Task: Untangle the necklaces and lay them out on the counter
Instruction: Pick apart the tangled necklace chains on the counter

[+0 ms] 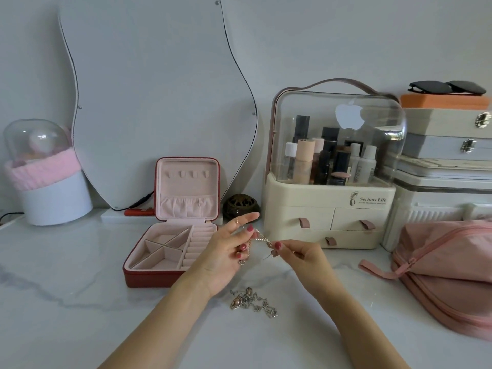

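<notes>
A tangled heap of silver and rose-gold chain necklaces [253, 302] lay on the white marble-veined counter [80, 288], nearest the onlooker and just below the person's raised hands. Above it, the left hand [226, 251] held a fine gold chain necklace [259, 237], thumb and curled fingers pinching it while the forefinger pointed out straight; a small round pendant [241, 261] hung from the chain below those fingers. The right hand [298, 253] pinched the other end of the same chain between thumb and fingertips, so that a short length stretched between the two hands above the counter.

To the left, beyond the hands, a square red jewellery box with pink lining [175, 225] stood open, its lid upright. Farther back, a wavy frameless mirror [159, 102] leaned against the wall. To the right stood a cream cosmetics organiser with a clear domed cover [330, 166], bottles inside it, and at the near right edge lay a pink zipped fabric pouch [447, 275].
</notes>
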